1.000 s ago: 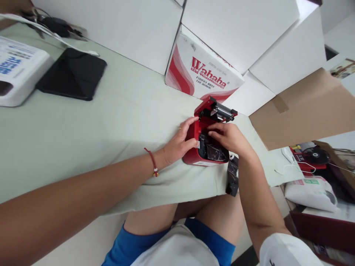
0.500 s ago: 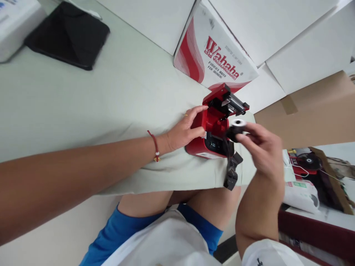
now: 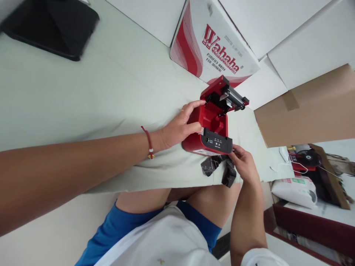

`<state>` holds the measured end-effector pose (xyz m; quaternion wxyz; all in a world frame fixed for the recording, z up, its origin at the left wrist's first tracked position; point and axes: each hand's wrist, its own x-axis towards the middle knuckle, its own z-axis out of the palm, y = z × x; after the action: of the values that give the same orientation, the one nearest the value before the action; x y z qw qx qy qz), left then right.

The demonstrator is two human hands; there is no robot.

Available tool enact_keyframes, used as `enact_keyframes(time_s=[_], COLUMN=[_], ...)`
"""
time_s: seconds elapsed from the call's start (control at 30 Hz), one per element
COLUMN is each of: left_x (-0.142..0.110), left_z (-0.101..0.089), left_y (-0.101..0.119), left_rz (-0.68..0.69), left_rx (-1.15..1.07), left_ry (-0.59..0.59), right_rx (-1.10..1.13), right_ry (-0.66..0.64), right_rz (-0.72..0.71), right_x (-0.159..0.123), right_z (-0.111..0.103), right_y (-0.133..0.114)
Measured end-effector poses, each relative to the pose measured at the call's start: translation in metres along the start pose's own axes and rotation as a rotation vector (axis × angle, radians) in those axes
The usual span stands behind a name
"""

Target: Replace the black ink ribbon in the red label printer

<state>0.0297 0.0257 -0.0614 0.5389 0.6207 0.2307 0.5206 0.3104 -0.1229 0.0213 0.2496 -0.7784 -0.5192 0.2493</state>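
Note:
A red thermal label printer (image 3: 194,142) stands near the table's front edge, its lid (image 3: 215,87) raised with a roller mechanism on the underside. Inside, its red compartment (image 3: 212,116) shows no roll. My left hand (image 3: 180,129) grips the printer's left side, thumb near the front rim and fingers by the hinge side. At the front right corner my right hand (image 3: 244,162) is closed, thumb and fingers pinched at the end of a crumpled black strip (image 3: 229,175). The strip lies folded below the printer's front. The black roll itself is hidden.
Behind the printer stands a white and red water carton (image 3: 213,51), with a brown cardboard box (image 3: 305,105) to its right. A black flat item (image 3: 52,27) lies at the far left. A white bag (image 3: 295,192) sits on the right.
My right hand has moved down and left from above the printer to its front right corner. The black roll it held is out of sight. My left hand keeps its grip on the printer.

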Motion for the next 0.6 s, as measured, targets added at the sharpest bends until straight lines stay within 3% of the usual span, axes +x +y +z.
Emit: enact_keyframes(time_s=[0.07, 0.13, 0.33, 0.5, 0.6], left_x=[-0.001, -0.001, -0.001, 0.0, 0.0], left_z=[-0.001, -0.002, -0.002, -0.002, -0.003], left_y=[0.003, 0.006, 0.006, 0.008, 0.011], left_rz=[-0.024, -0.046, -0.044, -0.067, -0.092], left_rx=[-0.028, -0.039, -0.078, -0.111, -0.139], left_ry=[-0.031, -0.041, -0.047, -0.063, -0.082], right_rx=[-0.123, -0.261, -0.401, -0.245, -0.235], right_ry=[0.184, 0.261, 0.152, -0.131, -0.094], right_rz=[-0.025, -0.044, -0.024, 0.068, -0.026], right_x=[0.004, 0.01, 0.016, -0.017, -0.036], right_z=[-0.003, -0.008, -0.014, -0.059, -0.09], right_y=[0.008, 0.017, 0.02, -0.027, -0.069])
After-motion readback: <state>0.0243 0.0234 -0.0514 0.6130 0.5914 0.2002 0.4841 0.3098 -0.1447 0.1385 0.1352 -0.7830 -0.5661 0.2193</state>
